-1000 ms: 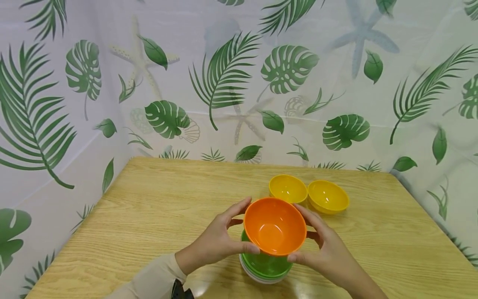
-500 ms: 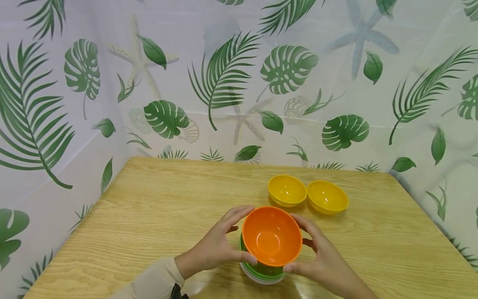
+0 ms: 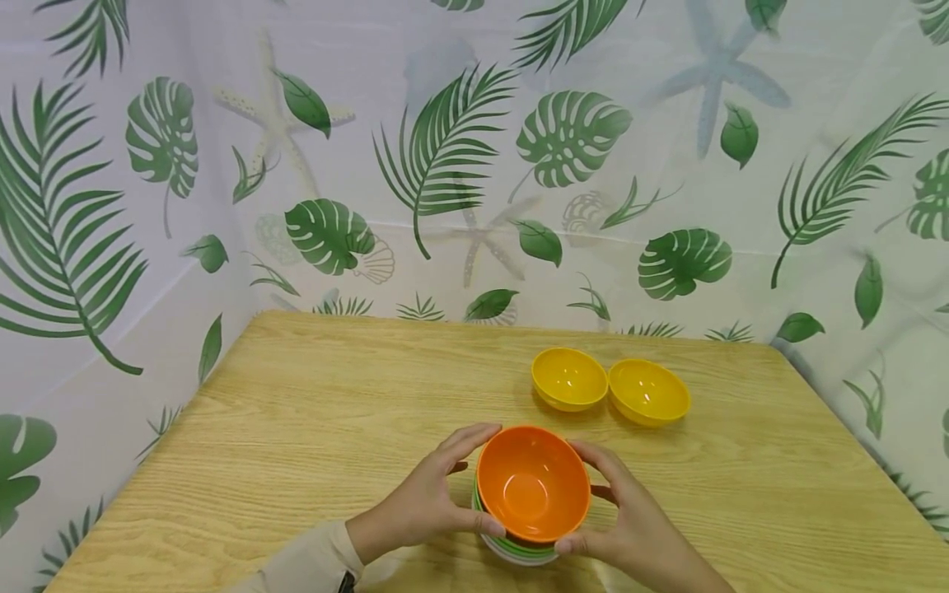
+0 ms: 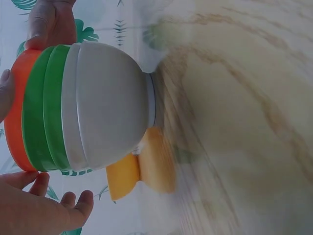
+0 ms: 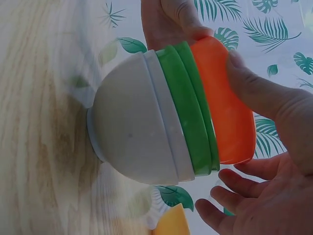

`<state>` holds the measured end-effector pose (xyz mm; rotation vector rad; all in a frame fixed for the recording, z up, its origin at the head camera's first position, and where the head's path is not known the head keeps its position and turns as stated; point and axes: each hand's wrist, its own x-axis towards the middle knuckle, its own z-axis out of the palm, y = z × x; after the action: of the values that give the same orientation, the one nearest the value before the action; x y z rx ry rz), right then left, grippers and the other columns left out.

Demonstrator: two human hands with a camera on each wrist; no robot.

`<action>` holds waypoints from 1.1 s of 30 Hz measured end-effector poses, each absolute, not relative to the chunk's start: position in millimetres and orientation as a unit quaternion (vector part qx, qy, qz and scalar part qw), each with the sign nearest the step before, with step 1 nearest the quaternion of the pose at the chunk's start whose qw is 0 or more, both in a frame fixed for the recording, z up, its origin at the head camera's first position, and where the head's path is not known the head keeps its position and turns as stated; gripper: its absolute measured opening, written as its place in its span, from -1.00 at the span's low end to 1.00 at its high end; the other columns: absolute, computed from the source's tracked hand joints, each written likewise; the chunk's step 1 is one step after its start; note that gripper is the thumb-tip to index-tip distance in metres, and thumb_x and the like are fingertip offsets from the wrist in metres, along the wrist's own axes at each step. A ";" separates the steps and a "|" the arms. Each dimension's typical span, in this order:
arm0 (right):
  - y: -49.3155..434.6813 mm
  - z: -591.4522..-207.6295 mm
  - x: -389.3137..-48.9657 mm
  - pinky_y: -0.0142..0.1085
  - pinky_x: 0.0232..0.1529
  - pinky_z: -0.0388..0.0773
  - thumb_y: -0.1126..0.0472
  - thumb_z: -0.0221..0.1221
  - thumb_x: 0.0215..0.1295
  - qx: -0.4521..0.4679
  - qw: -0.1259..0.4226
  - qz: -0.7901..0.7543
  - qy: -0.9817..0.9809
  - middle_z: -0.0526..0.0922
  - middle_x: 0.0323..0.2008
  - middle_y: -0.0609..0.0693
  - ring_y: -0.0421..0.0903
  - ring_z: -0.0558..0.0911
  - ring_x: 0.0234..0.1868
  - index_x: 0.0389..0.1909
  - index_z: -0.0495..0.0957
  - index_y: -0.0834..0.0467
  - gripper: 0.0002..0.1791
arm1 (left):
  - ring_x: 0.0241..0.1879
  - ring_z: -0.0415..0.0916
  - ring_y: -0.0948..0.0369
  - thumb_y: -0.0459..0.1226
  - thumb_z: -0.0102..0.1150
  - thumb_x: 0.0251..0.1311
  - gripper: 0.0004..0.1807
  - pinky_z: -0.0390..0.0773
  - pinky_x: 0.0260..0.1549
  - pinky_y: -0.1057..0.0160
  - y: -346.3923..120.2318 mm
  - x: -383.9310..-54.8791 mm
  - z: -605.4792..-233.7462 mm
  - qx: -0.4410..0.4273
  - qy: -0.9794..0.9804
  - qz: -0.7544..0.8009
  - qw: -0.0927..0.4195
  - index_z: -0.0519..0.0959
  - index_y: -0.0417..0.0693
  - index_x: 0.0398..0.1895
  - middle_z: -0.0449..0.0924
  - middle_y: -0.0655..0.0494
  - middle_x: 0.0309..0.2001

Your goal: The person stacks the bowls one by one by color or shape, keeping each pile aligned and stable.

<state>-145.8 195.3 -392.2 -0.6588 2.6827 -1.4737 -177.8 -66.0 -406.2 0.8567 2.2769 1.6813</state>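
Note:
An orange bowl point(image 3: 532, 486) sits on top of a nested stack, its inside facing up and toward the head camera. From the left, my left hand point(image 3: 426, 502) grips its rim, thumb at the near side and fingers at the far side. My right hand point(image 3: 630, 520) grips the opposite side in the same way. Below it, the left wrist view shows two green bowls point(image 4: 56, 110) and two white bowls point(image 4: 110, 105), one inside another. The lowest white bowl stands on its foot on the table. In the head view the orange bowl hides most of the stack.
Behind the stack, two yellow bowls point(image 3: 569, 380) stand side by side, rims meeting, toward the back right of the wood-grain table point(image 3: 334, 395). A leaf-patterned curtain point(image 3: 460, 165) runs along the back and sides.
Both hands have lowered the orange bowl toward the near edge and down into the green bowl, so less green shows. The yellow bowls have stayed put.

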 end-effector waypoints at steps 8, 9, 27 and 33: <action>194.6 -394.9 -146.6 -0.14 0.07 0.55 0.05 0.51 -0.17 -0.212 0.005 -0.449 0.868 0.34 0.31 0.08 0.12 0.32 0.30 0.34 0.24 0.08 0.00 | 0.37 0.15 0.05 -0.15 0.52 -0.10 -0.01 0.32 0.20 -0.16 -67.1 -177.3 -410.5 0.291 0.766 0.565 0.099 0.20 0.07 0.44 0.18 0.10 0.41; 194.8 -395.4 -146.7 -0.15 0.07 0.55 0.04 0.51 -0.17 -0.212 0.006 -0.446 0.869 0.34 0.31 0.07 0.11 0.32 0.30 0.34 0.24 0.08 0.00 | 0.37 0.15 0.05 -0.15 0.52 -0.10 -0.01 0.33 0.19 -0.15 -67.1 -177.1 -411.2 0.290 0.766 0.565 0.099 0.20 0.07 0.44 0.19 0.10 0.41; 195.4 -389.4 -145.1 0.01 0.08 0.52 -0.06 0.46 -0.09 -0.182 0.062 -0.420 0.887 0.34 0.33 0.15 0.17 0.39 0.27 0.38 0.22 0.14 0.01 | 0.28 0.29 0.10 -0.16 0.54 -0.14 -0.03 0.41 0.16 -0.02 -66.0 -177.9 -403.6 0.283 0.798 0.521 0.106 0.26 -0.10 0.40 0.33 0.11 0.31; 194.3 -387.7 -145.4 -0.04 0.08 0.54 -0.05 0.47 -0.10 -0.157 0.076 -0.423 0.889 0.34 0.33 0.14 0.17 0.39 0.26 0.38 0.22 0.13 0.01 | 0.27 0.29 0.11 -0.13 0.55 -0.16 -0.01 0.42 0.16 -0.02 -65.5 -178.2 -401.3 0.279 0.812 0.501 0.108 0.25 -0.11 0.40 0.34 0.10 0.30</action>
<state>-145.4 194.3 -387.7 -0.4695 2.6657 -1.2683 -178.2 -65.5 -401.3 0.8210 2.3897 1.4735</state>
